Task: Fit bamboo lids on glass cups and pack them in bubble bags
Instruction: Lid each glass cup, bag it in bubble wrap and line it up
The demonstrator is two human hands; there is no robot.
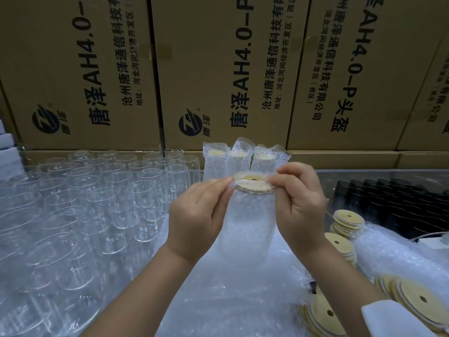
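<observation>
Brown cartons (218, 69) wall off the far side. Their print is turned sideways and reads "唐泽AH4.0-P头盔" and "沧州唐泽通信科技有限公司", with an address line in smaller type beside it; the cartons at either end are cut off by the frame.

Loose bubble bags (230, 300) cover the tabletop, so none of its own surface shows. At the middle a glass cup (244, 242) stands upright inside a bubble bag (245, 215), long axis vertical and mouth upward, seen only dimly through the bubbles. Its bamboo lid (252, 184) sits on top, its small hole facing up.

The left hand (194, 222) pinches the bag's mouth at the lid's left side between thumb and forefinger. The right hand (301, 205) pinches it likewise at the right, other fingers curled.

Three packed cups (239, 158) stand upright at the far edge, just behind. Empty cups (97, 195) crowd the left side, mouths up. Spare lids (347, 222) lie stacked along the right edge. A dark ribbed object (393, 200) at the far right corner is hard to make out.
</observation>
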